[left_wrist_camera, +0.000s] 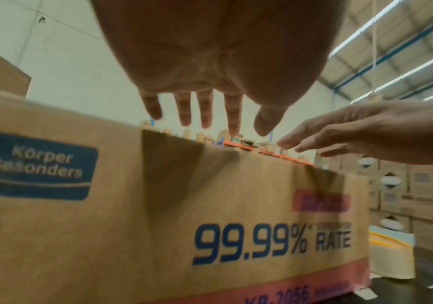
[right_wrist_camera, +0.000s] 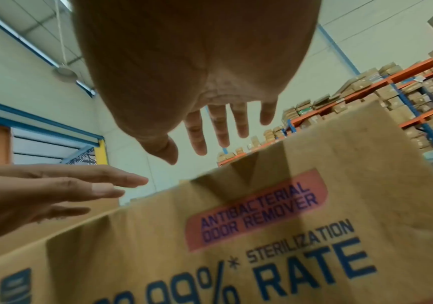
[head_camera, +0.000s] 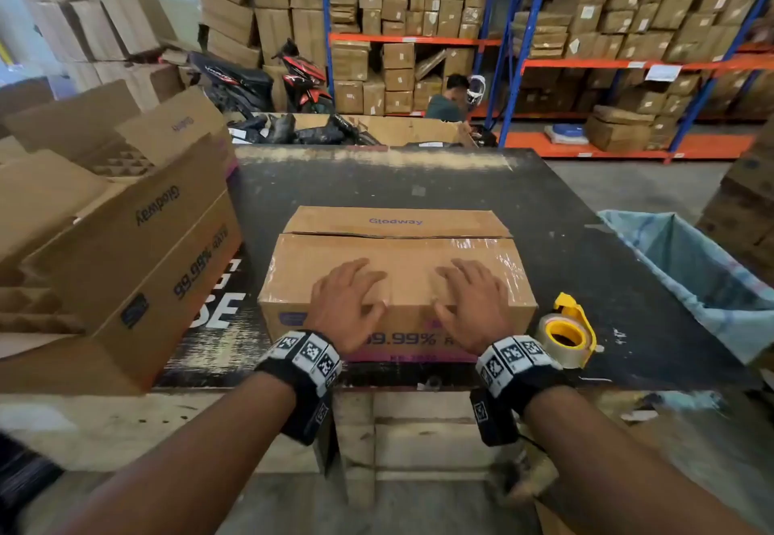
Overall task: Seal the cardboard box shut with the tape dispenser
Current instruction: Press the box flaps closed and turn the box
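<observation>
We hold our left hand [head_camera: 349, 304] and right hand [head_camera: 471, 304] flat, fingers spread and grasping nothing, over the near flap of the cardboard box [head_camera: 398, 249] mid-table, probably to keep the flaps down. The seam looks untaped (old film glints on top). The yellow tape dispenser [head_camera: 567, 331] lies just right of the box.

Head view high, looking down; wrist views low, close, sharing cardboard box [left_wrist_camera: 158, 205] front.

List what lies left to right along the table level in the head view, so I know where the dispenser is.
Open cardboard boxes → left hand on the cardboard box → right hand, on the same box → tape dispenser on the table → lined bin.
</observation>
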Available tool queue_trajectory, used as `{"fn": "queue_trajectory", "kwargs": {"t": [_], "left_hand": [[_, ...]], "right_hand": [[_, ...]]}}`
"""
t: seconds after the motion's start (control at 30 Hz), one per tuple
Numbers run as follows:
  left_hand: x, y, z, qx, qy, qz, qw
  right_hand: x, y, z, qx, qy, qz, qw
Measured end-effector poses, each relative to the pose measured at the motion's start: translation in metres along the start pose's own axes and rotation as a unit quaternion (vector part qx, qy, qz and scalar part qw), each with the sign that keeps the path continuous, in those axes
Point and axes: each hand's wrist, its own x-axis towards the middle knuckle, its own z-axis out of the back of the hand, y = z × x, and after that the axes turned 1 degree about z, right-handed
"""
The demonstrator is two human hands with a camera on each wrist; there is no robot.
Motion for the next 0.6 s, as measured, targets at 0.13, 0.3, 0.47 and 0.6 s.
{"fn": "queue_trajectory", "kwargs": {"t": [0.13, 0.3, 0.47, 0.6], "left_hand": [[0.006, 0.008, -0.018, 0.095, 0.057, 0.026, 0.994], [0.021, 0.001, -0.017, 0.102, 0.047, 0.050, 0.992], [0.032, -0.006, -0.030, 0.137, 0.072, 0.070, 0.985], [0.032, -0.006, -0.032, 0.149, 0.067, 0.070, 0.984]], "right_hand": [[0.004, -0.015, -0.015, -0.072, 0.063, -0.024, 0.995], [-0.001, -0.020, -0.017, -0.063, 0.060, -0.005, 0.996], [0.001, -0.021, -0.009, -0.071, 0.096, -0.001, 0.993], [0.027, -0.025, 0.010, -0.045, 0.088, 0.005, 0.995]]}}
